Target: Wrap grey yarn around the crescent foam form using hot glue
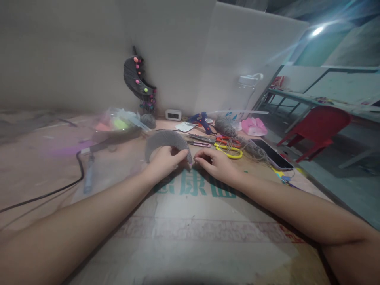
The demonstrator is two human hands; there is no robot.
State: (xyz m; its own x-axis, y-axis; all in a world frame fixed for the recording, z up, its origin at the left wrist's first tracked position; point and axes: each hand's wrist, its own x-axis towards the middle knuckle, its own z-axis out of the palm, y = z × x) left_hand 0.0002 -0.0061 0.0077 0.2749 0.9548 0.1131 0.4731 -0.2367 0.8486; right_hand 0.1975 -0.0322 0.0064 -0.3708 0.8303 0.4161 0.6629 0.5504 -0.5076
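Note:
My left hand [166,161] grips a grey yarn-wrapped crescent [165,138], its thumb and fingers closed round the lower right part. The crescent curves upward above the hand, and its pointed tip hangs down on the right, with a small pinkish spot at the end. Just right of that tip, apart from it, is my right hand [216,165]. Its thumb and forefinger are pinched together; whatever sits between them, if anything, is too small to make out. Both hands are over a cardboard sheet [178,231] with green printed characters.
Behind the hands lie scissors with yellow handles [230,152], a blue glue gun [202,122], grey yarn [225,127] and a phone [271,153]. A bowl [118,132] of colourful pieces stands left. A decorated crescent [133,77] hangs on the wall; a clear bottle [246,93] stands right.

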